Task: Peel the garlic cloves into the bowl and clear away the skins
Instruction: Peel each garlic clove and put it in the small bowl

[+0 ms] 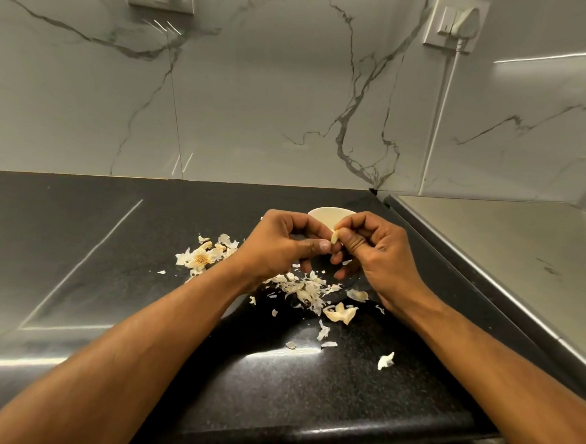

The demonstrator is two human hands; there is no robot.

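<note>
A pale garlic clove is pinched between the fingertips of both hands, just in front of a small cream bowl whose inside is hidden behind my fingers. My left hand grips the clove from the left with thumb and forefinger. My right hand holds its top from the right. Papery garlic skins lie scattered on the black counter below my hands. More skins and a dry garlic root base sit to the left.
The black speckled countertop runs to a marble backsplash. A steel appliance top adjoins on the right. A white cable hangs from a wall socket at the back right. Stray skin pieces lie nearer the front edge.
</note>
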